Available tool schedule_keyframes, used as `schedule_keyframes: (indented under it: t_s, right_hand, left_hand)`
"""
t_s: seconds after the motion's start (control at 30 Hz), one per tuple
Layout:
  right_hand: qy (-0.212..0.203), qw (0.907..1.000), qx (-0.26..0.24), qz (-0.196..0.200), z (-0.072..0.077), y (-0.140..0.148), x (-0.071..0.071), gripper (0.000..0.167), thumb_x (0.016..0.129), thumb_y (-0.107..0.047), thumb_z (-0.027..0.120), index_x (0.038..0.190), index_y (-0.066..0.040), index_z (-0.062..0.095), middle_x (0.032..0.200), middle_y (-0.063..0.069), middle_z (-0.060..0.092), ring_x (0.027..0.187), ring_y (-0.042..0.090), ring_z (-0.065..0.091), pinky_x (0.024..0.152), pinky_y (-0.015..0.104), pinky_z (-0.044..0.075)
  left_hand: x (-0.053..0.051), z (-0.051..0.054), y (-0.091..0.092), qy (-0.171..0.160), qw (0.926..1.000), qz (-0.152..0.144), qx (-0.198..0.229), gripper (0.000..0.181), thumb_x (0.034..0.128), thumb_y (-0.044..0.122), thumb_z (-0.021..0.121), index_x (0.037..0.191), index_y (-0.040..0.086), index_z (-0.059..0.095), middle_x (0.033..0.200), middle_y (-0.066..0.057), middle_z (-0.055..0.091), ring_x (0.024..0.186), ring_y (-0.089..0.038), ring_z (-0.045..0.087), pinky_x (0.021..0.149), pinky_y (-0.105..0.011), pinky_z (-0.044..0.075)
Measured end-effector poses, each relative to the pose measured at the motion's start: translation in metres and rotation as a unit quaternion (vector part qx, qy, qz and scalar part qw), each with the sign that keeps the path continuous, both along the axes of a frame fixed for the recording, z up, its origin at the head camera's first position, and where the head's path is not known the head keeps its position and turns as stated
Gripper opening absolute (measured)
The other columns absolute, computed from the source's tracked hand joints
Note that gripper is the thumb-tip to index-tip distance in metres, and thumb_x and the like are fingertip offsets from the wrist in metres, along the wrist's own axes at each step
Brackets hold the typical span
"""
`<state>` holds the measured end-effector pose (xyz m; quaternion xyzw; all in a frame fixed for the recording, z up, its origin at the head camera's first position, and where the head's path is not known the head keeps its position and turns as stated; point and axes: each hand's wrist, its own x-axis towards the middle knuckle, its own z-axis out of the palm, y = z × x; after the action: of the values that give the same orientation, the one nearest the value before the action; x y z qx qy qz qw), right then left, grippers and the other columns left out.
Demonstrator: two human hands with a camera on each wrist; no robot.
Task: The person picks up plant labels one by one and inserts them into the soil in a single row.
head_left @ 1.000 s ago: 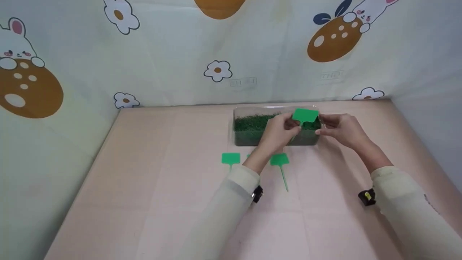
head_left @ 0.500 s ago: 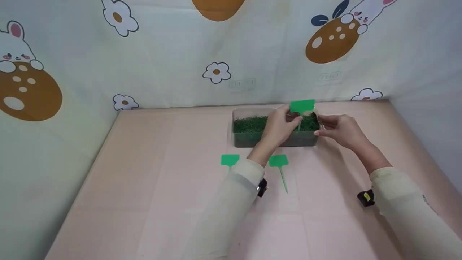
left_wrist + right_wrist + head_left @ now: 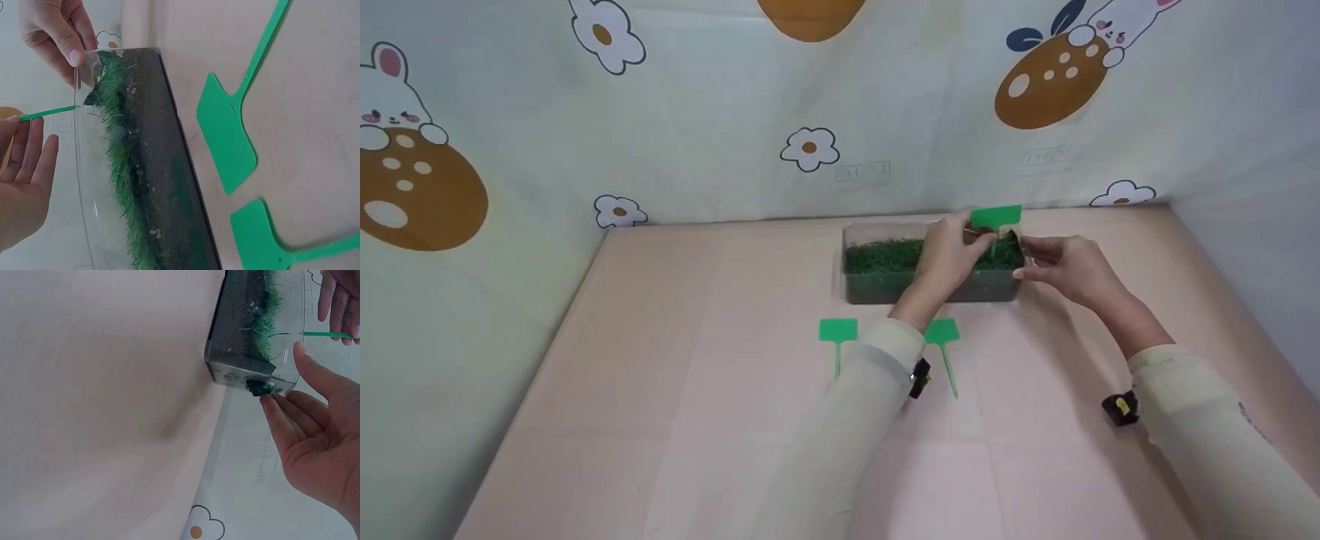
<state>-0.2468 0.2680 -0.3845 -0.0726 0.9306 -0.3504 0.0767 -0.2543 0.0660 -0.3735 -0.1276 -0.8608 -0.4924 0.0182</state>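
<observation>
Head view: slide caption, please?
Left grip on a green tag, right grip on the end of a clear box of grass.

No text can be read: the patterned backdrop [image 3: 705, 112] bears a faint boxed mark [image 3: 862, 172] at upper centre and a second boxed mark [image 3: 1045, 155] at upper right, and the right sleeve [image 3: 1204, 442], lower right, carries illegible dark marks [image 3: 1255, 424].

A pale pink, faintly creased tabletop [image 3: 720, 390] carries a clear box [image 3: 877, 291] near its back edge and, in front of the box, flat green tags [image 3: 838, 330] whose thin stems [image 3: 948, 367] point toward the near edge.
</observation>
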Motion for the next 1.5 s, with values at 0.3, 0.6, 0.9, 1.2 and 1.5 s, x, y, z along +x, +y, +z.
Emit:
schedule_keyframes:
  t_s: [0.3, 0.6, 0.9, 1.2, 1.5]
  right_hand:
    - [0.005, 1.0000, 0.001, -0.005, -0.002, 0.000, -0.002, 0.068, 0.090, -0.025, 0.075, 0.147, -0.001, 0.046, 0.149, 0.021, 0.047, 0.136, 0.037, 0.050, 0.105, 0.046, 0.046]
    - [0.026, 0.9996, -0.003, 0.011, -0.003, -0.001, -0.003, 0.063, 0.091, -0.022, 0.075, 0.144, 0.001, 0.049, 0.146, 0.022, 0.051, 0.133, 0.036, 0.053, 0.102, 0.043, 0.047]
    - [0.013, 0.9999, -0.004, 0.001, -0.003, 0.000, -0.002, 0.065, 0.091, -0.023, 0.075, 0.145, 0.001, 0.048, 0.147, 0.022, 0.050, 0.135, 0.037, 0.052, 0.104, 0.044, 0.047]
    - [0.014, 0.9999, 0.001, -0.003, -0.003, 0.000, -0.001, 0.066, 0.090, -0.025, 0.075, 0.145, 0.001, 0.048, 0.147, 0.022, 0.050, 0.134, 0.037, 0.052, 0.104, 0.045, 0.047]
    - [0.016, 0.9998, -0.005, -0.004, -0.003, 0.000, -0.001, 0.065, 0.090, -0.022, 0.075, 0.144, 0.003, 0.048, 0.146, 0.024, 0.051, 0.134, 0.037, 0.053, 0.103, 0.042, 0.047]
  left_hand:
    - [-0.010, -0.015, 0.012, 0.003, 1.0000, 0.006, 0.000, 0.015, 0.0960, 0.023, 0.067, 0.109, 0.015, 0.071, 0.109, 0.001, 0.073, 0.100, -0.009, 0.070, 0.079, -0.015, 0.055]
    - [-0.017, -0.023, 0.016, -0.010, 0.9999, 0.010, -0.010, 0.024, 0.0962, 0.022, 0.066, 0.119, 0.016, 0.069, 0.111, 0.001, 0.073, 0.103, -0.009, 0.069, 0.080, -0.015, 0.055]
    - [-0.019, -0.028, 0.021, 0.008, 0.9981, 0.025, -0.055, 0.013, 0.0955, 0.023, 0.067, 0.106, 0.017, 0.071, 0.104, 0.004, 0.073, 0.098, -0.006, 0.069, 0.080, -0.016, 0.055]
    - [-0.021, -0.028, 0.024, -0.005, 0.9957, 0.041, -0.083, 0.018, 0.0954, 0.024, 0.068, 0.112, 0.018, 0.072, 0.107, 0.004, 0.073, 0.099, -0.007, 0.069, 0.082, -0.018, 0.056]
    - [-0.022, -0.027, 0.028, -0.017, 0.9890, 0.059, -0.135, 0.013, 0.0941, 0.028, 0.070, 0.104, 0.020, 0.073, 0.097, 0.006, 0.073, 0.081, -0.004, 0.066, 0.067, -0.019, 0.053]
